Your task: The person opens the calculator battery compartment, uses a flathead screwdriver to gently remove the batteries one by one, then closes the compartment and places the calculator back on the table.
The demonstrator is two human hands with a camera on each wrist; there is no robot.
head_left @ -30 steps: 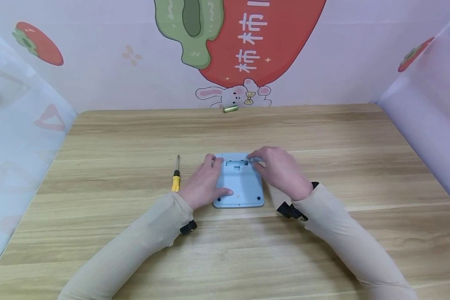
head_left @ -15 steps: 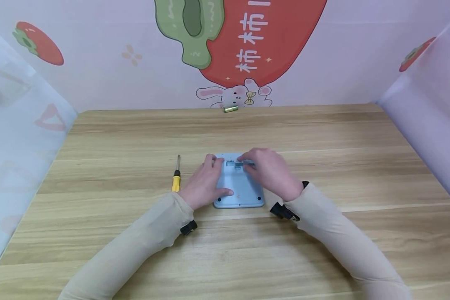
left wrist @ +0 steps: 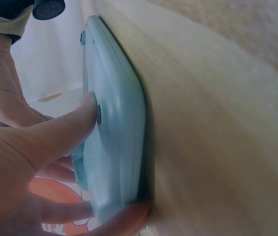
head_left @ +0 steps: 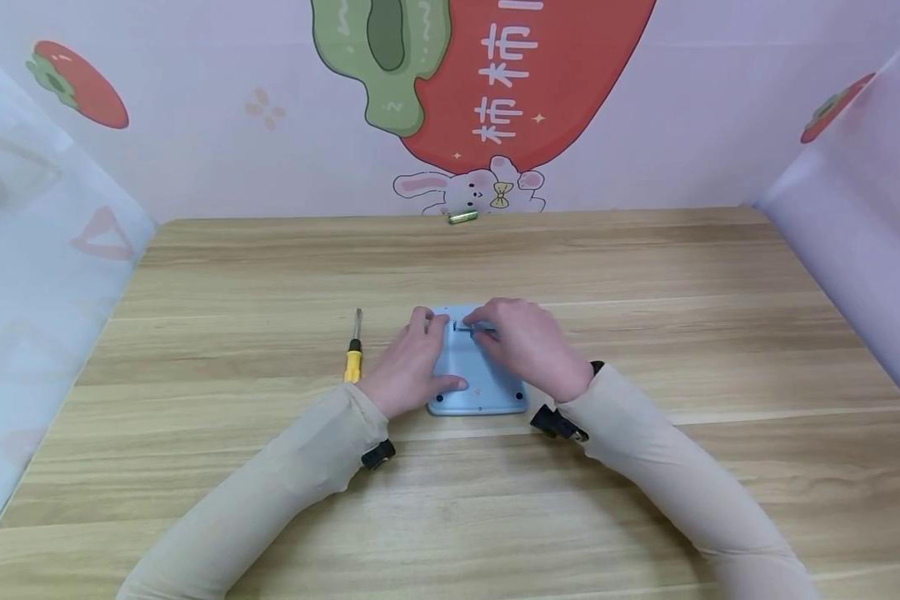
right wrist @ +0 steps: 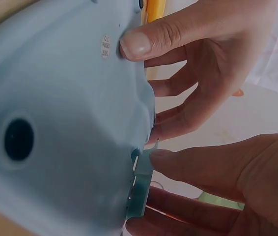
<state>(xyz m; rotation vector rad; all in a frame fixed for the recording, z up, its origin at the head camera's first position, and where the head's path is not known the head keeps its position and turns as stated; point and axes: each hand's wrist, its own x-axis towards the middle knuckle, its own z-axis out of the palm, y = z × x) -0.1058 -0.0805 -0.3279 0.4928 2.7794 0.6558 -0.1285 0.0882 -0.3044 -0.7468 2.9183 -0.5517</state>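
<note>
A light-blue flat plastic device (head_left: 487, 396) lies on the table with its underside up, showing round dark feet and a small white sticker. My left hand (head_left: 412, 367) holds its left side, the thumb (right wrist: 139, 45) pressing on the underside and the fingers at the edge. Between thumb and fingers, my right hand (head_left: 528, 346) pinches a thin light-blue battery cover (right wrist: 141, 189). That cover is tilted up at the battery compartment near the device's far edge, one side right at the opening. The right hand hides much of the compartment in the head view.
A yellow-handled screwdriver (head_left: 353, 362) lies left of the device, its tip pointing away. One green battery (head_left: 462, 217) rests at the table's back edge, against the printed backdrop (head_left: 285, 167). Fabric walls stand at both sides.
My right hand has moved left along the device's far part, bringing the battery cover over the compartment opening. The left hand and the device have stayed in place.
</note>
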